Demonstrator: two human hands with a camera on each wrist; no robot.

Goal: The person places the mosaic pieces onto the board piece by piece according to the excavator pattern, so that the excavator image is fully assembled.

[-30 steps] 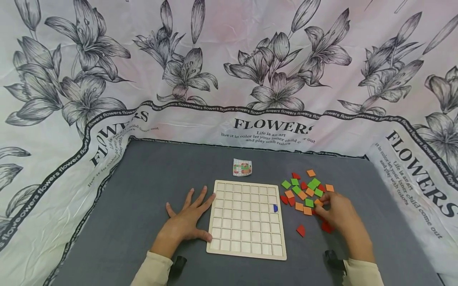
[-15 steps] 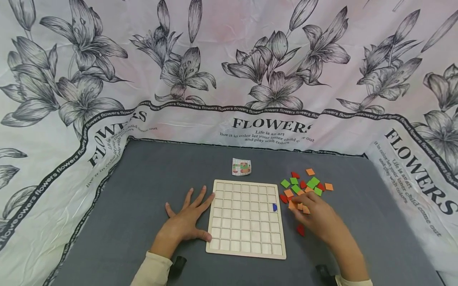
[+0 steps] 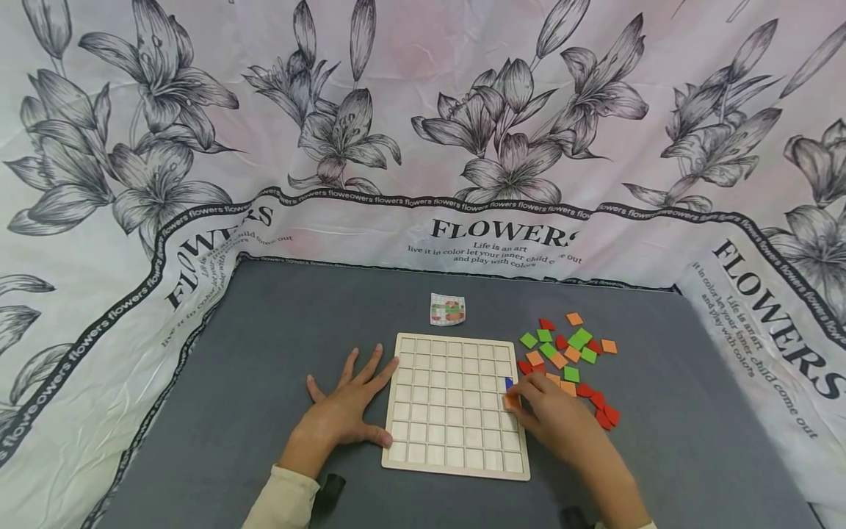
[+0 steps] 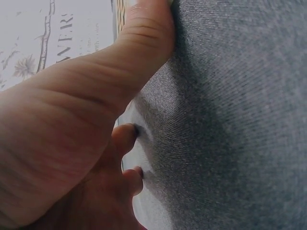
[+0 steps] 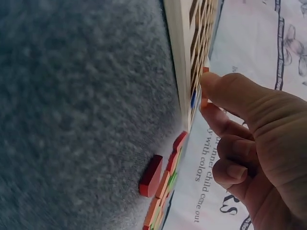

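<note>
A pale wooden grid board (image 3: pixel 454 405) lies on the grey table. My left hand (image 3: pixel 340 415) rests spread at its left side, with the thumb and index fingertips against the edge. In the left wrist view the thumb (image 4: pixel 146 33) reaches the board's side. Above the board's right column, my right hand (image 3: pixel 558 419) pinches an orange square tile (image 5: pixel 205 103) between thumb and index finger, just nearer than a cell holding a blue piece (image 3: pixel 509 383). The other right fingers are curled in. Part of the orange tile is covered by the fingertips.
Right of the board lie scattered orange, green (image 3: pixel 571 375) and red tiles (image 3: pixel 598 400), some overlapping. A small patterned card (image 3: pixel 447 309) sits beyond the board's far edge. A flower-printed cloth (image 3: pixel 489 246) borders the table at the back and sides.
My right hand has gone from the tile pile leftward to the board's right column, bringing an orange tile. The left hand has stayed at the board's left edge.
</note>
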